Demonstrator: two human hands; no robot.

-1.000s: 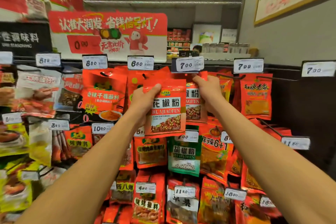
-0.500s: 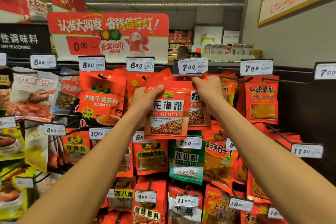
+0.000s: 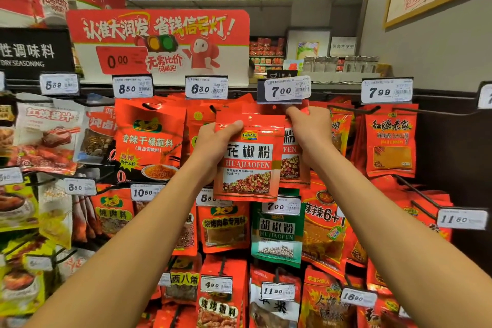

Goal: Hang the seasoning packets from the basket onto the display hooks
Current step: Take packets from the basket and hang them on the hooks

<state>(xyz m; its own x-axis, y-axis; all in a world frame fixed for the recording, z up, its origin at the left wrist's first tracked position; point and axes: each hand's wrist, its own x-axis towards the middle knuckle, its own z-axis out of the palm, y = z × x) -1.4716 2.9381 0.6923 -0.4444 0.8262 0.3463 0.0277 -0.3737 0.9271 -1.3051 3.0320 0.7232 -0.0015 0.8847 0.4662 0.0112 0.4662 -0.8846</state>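
Little has shifted: left hand (image 3: 213, 146) grips the packet (image 3: 249, 160); right hand (image 3: 310, 128) pinches hung packets (image 3: 292, 157).

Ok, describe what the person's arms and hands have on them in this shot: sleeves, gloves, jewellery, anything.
Nothing is worn. The left hand and right hand are bare, with no gloves, rings or watch visible. Both forearms are bare too, from the wrists down to the bottom edge of the picture; no sleeve, cuff or wristband comes into view. There are no markings visible on either arm.
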